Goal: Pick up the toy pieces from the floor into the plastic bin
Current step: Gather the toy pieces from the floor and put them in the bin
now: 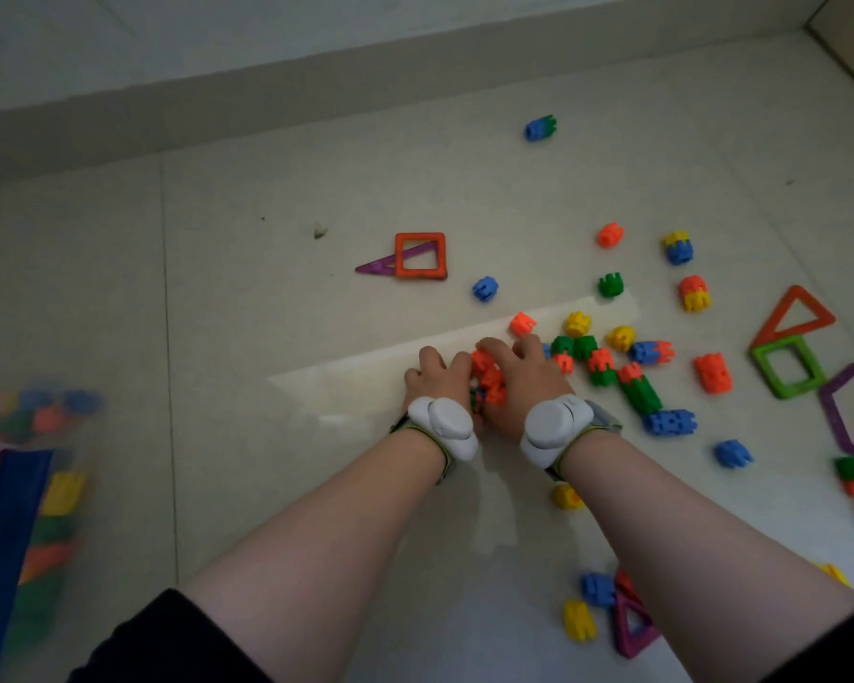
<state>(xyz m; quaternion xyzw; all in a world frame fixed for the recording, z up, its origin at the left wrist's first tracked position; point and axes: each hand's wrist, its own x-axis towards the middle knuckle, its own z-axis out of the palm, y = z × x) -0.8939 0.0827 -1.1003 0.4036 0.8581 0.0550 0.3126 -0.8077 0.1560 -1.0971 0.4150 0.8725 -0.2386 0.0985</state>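
Between my two hands, on the pale tile floor (267,298), sits the cluster of orange pieces (489,379) I am gathering. My left hand (437,379) is curled against its left side, knuckles up. My right hand (521,382) arches over it from the right with bent fingers, so the two hands cup the cluster between them. A hint of green and blue shows at the bottom of the pile, though I cannot make out those pieces clearly. Each wrist carries a white band-mounted device (444,428).

Just right of my right hand, more toy pieces lie close together: a jumble of green and orange blocks (607,364), two yellow ones (578,323), and a blue block (669,422) below them. A yellow piece (567,496) peeks out beside my right forearm. Farther up the floor, an orange square frame (420,256) lies over a purple triangle frame (378,266), and a blue-and-green piece (539,128) sits alone near the baseboard. At the right edge are an orange triangle frame (792,317), a green square frame (787,369) touching it, and a purple hexagon frame (849,416).

Well apart, at the far left edge, stands the plastic bin (95,416), blurred, with coloured pieces already inside and a dark blue strip (11,534) running across it.
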